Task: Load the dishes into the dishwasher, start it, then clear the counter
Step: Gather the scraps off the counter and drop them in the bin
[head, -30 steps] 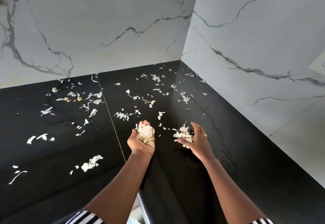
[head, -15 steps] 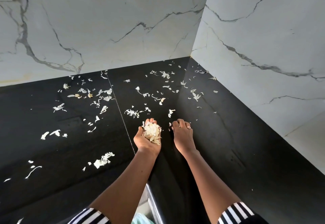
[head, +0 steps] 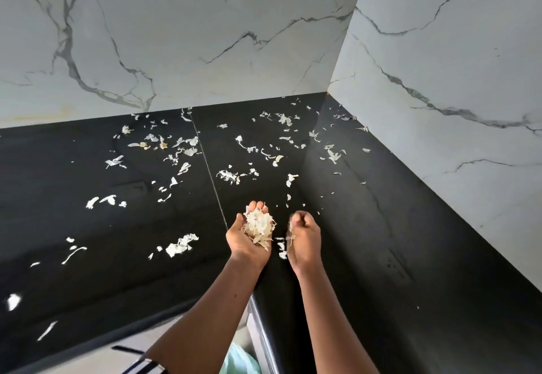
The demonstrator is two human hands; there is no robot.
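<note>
Now — left grip [head: 245,244] cupped under one peel heap [head: 259,224], right grip [head: 305,235] curled round scraps [head: 291,235].

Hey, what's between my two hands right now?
In the head view, a few white peel scraps show in the gap between the left hand, cupping a peel pile, and the right hand, over the counter.

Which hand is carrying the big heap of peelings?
The left hand, palm up, cupping the peel heap; the right hand grips only a few scraps.
</note>
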